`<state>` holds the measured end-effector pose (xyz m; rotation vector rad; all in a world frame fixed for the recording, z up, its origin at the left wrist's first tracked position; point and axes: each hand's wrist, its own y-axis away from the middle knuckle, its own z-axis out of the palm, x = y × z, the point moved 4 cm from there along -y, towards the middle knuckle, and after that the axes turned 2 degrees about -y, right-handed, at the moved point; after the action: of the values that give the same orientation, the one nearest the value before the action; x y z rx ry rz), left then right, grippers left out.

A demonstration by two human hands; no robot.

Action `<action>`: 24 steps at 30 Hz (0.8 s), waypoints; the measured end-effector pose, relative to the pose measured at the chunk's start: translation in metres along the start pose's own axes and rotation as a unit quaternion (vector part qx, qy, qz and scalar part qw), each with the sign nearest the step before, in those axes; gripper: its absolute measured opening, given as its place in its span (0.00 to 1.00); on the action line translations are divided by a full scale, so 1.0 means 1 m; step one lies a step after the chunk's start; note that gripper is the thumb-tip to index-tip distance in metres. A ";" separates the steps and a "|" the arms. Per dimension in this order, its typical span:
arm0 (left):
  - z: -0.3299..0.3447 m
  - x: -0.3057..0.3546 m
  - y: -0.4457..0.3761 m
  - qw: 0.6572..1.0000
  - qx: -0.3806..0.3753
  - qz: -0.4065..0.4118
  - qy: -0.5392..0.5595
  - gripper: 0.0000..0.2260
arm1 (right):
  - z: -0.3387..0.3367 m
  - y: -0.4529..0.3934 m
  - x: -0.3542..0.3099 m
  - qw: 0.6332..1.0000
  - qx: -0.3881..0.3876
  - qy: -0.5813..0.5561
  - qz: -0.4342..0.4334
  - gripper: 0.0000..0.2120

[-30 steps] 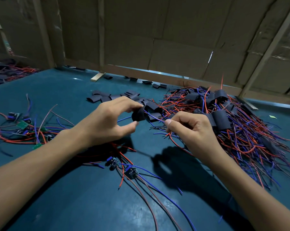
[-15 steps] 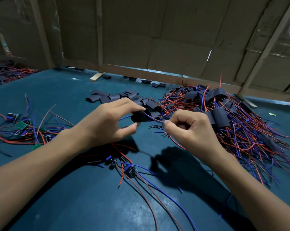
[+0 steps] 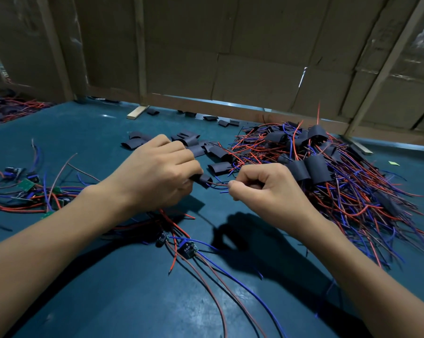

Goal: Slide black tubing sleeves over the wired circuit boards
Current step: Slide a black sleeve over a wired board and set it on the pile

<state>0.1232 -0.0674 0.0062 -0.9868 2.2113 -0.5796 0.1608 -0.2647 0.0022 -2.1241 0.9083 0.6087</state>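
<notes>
We are gripping a short black flattened tubing sleeve (image 3: 204,180) in our left hand (image 3: 159,174), the fingers curling round it so only its right end is showing just past the fingertips. Thin red and blue insulated wires (image 3: 218,185) are running out of that open end to our right hand (image 3: 264,189), which is sitting just to the right of the sleeve, its fingers curling tight and its thumb and forefinger pinching the wire ends. Whether a circuit board is sitting inside the sleeve we cannot tell, since the left hand is covering it.

Taking the held sleeve as our landmark: beyond it and slightly to the left, a scatter of loose black sleeve pieces (image 3: 186,140) is lying on the teal work mat (image 3: 84,301). To its right and beyond it, a big tangled heap of red and blue wired assemblies already wearing black sleeves (image 3: 328,172) is spreading across the mat. Nearer to us than the sleeve, two small dark circuit boards with long red and blue leads (image 3: 181,245) are lying bare. Well to its left, a cluster of small green circuit boards with wires (image 3: 27,189) is lying. Far beyond it, a brown cardboard wall with wooden battens (image 3: 230,57) is closing off the mat.
</notes>
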 end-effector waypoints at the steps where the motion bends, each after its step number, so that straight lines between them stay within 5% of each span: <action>1: 0.000 0.002 -0.001 1.000 0.001 0.001 0.004 0.07 | 0.000 -0.001 0.002 1.000 0.002 0.000 0.010 0.13; 6: -0.002 0.012 -0.005 0.998 0.047 0.018 0.046 0.04 | 0.009 -0.002 0.010 1.000 -0.009 -0.025 0.013 0.11; 12: -0.002 -0.018 0.004 0.986 0.084 -0.104 0.101 0.04 | 0.009 -0.004 0.020 0.995 -0.034 -0.042 0.089 0.07; 18: -0.003 -0.030 0.010 0.985 0.098 -0.118 0.079 0.06 | -0.002 -0.007 0.017 0.948 0.025 -0.268 0.172 0.13; 24: -0.007 -0.042 0.015 0.984 0.093 -0.139 0.066 0.07 | -0.011 -0.003 0.020 0.947 -0.091 -0.185 0.246 0.10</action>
<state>0.1324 -0.0247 0.0174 -1.1964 2.0987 -0.9852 0.1779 -0.2800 -0.0026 -1.8377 1.2032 1.3408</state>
